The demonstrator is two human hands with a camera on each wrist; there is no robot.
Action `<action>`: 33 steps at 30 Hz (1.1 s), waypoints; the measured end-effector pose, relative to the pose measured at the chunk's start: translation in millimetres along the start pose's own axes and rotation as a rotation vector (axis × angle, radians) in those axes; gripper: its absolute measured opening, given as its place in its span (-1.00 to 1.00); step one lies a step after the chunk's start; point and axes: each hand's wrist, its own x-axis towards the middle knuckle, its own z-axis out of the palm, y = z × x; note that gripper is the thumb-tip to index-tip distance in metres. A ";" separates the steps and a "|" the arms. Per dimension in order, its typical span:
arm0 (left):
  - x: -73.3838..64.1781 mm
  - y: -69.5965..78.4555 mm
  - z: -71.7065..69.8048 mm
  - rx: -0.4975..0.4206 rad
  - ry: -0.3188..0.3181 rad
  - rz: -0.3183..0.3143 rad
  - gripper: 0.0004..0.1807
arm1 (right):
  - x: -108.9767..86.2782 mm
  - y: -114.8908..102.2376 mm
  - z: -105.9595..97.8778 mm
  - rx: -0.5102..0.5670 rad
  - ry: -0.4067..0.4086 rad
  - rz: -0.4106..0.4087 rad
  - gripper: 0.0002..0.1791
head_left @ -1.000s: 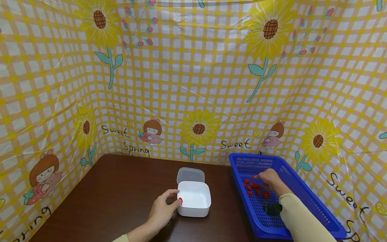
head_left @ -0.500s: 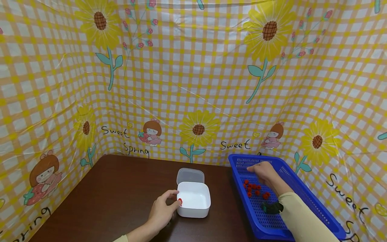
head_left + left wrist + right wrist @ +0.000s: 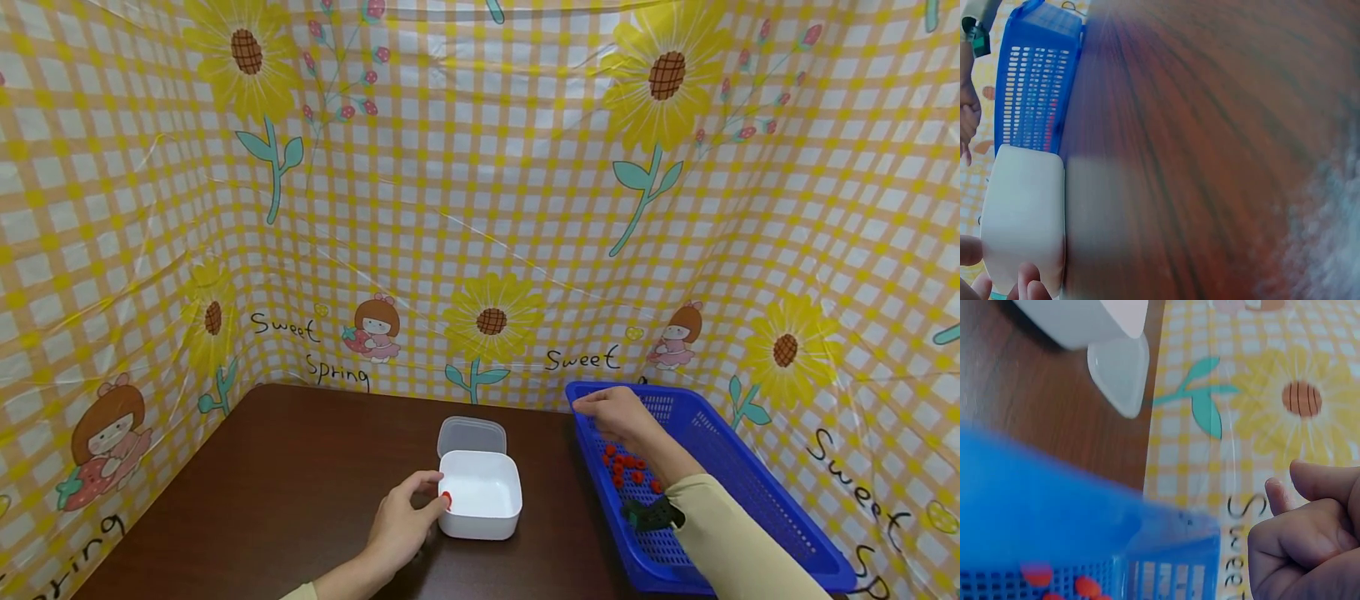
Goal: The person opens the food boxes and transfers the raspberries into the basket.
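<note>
My left hand grips the left wall of a white square box, fingertips and thumb at its rim. A small red thing shows at the thumb tip. In the left wrist view, fingertips lie against the box's side. My right hand, fingers curled and thumb near the index finger, is over the far left part of the blue basket. I cannot tell whether something small is between its fingertips. Several small red raspberry-like pieces lie in the basket below it.
A translucent lid lies behind the white box. Dark brown table stretches to the left; a checked sunflower cloth hangs behind and at both sides. The basket's raised rim runs between the red pieces and the box.
My right hand has risen from the red pieces and moved left toward the basket's far left rim. The left hand and the white box have stayed in place.
</note>
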 end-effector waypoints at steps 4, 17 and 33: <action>0.3 0.2 -0.5 0.003 0.000 -0.001 -0.67 | -1.5 -7.4 14.7 0.029 -0.028 -0.003 -0.57; 0.6 -0.7 0.3 -0.016 -0.002 0.001 -0.67 | -1.3 -12.6 63.0 0.061 -0.098 -0.025 -0.63; 0.4 -2.0 0.6 -0.018 -0.001 0.005 -0.68 | -1.8 -8.7 116.4 0.070 -0.209 -0.010 -0.70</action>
